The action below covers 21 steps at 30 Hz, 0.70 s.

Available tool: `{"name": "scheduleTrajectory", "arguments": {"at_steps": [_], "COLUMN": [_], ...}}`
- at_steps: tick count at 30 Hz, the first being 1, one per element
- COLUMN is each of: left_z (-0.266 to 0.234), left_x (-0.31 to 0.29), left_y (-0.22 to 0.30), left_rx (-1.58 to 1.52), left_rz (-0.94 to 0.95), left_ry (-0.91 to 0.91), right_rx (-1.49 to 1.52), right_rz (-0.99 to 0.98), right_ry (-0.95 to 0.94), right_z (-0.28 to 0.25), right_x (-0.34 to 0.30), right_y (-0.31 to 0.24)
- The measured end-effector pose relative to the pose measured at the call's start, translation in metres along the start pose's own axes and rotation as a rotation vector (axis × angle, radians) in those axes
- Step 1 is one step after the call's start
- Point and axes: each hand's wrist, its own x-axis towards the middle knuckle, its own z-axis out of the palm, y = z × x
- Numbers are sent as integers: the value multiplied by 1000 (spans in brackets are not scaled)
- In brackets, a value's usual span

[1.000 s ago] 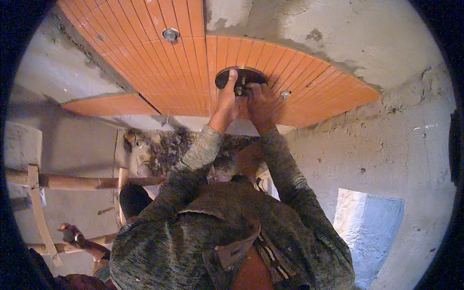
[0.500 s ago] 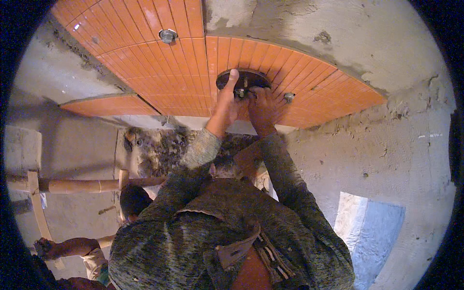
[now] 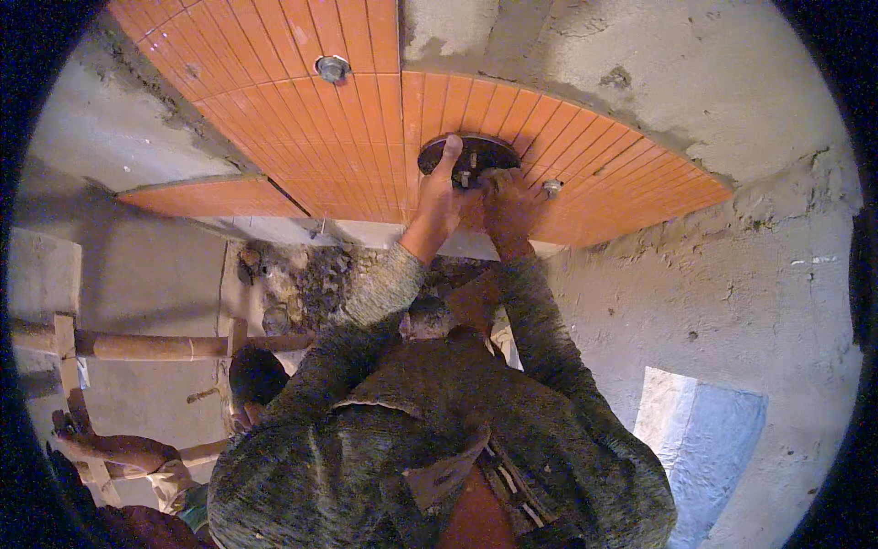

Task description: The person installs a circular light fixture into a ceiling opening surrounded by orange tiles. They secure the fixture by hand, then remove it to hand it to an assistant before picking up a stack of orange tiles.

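A dark round disc [image 3: 472, 151] with small metal fittings at its middle lies against the orange grooved tiles [image 3: 311, 119]. My left hand [image 3: 437, 201] grips the disc's left side, its thumb laid over the face. My right hand [image 3: 510, 201] is closed at the disc's lower right, fingers bent in by the fittings. What exactly those fingertips pinch is hidden. Just right of my right hand, a metal pipe fitting [image 3: 551, 188] sticks out of the tiles. Another grey metal fitting [image 3: 333, 69] stands out of the tiles at the upper left.
Bare plaster wall [image 3: 640, 46] surrounds the tiles. A wooden pole [image 3: 155, 346] with upright slats crosses the left side. Rubble [image 3: 315, 279] lies below the tiles. Another person's arm [image 3: 128, 450] shows at lower left. A blue and white patch [image 3: 709, 439] is at right.
The whole view has shifted slightly, so tiles and disc sit further right. My hands stay on the disc. The other person's hand at lower left has risen a little, its fingers now spread.
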Motion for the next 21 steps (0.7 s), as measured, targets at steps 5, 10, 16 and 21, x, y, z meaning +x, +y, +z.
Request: {"name": "scheduleTrajectory", "arguments": {"at_steps": [5,10,16,21], "left_z": [8,-10,-8,-4], "left_x": [-8,12,-12,-18], "left_y": [6,-10,4,2], "left_rx": [33,-32,13,-51], "left_rz": [5,-91,-77,-112], "left_ry": [24,33,24,2], "right_rx": [288,428,695,372], "right_rz": [152,239,662,310], "right_ry": [14,89,-158,13], "right_z": [-8,4,-26,3], "right_x": [0,-12,7,-21], "right_y": [-8,-6,-15,4]}}
